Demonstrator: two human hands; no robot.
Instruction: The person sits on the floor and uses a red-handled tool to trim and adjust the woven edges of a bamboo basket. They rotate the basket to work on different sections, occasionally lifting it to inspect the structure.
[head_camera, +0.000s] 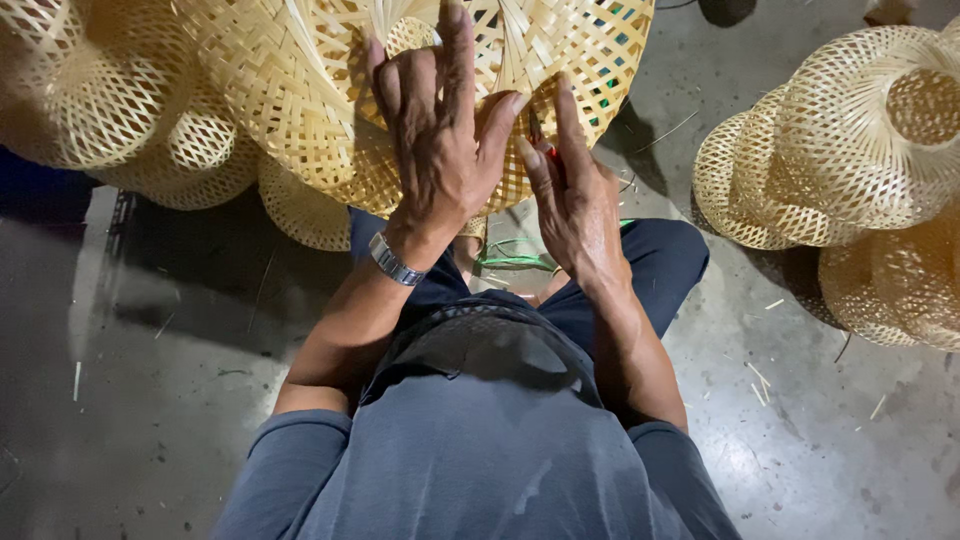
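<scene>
Pressing flat with fingers spread, the left hand (440, 150) steadies the woven basket (330, 90) propped over the lap, while the right hand (572, 205) pinches a small red-tipped tool (551, 155) at the basket's lower rim. A slip of that tool could, I judge, nick the left thumb just beside it or split a thin strip. Finished baskets (850, 140) crowd the floor (150, 400) at the right edge, near enough to be knocked.

Dim overhead light; glare is seen on the floor (800, 440), shadows beneath the woven baskets (860, 140); focus sharp.
</scene>
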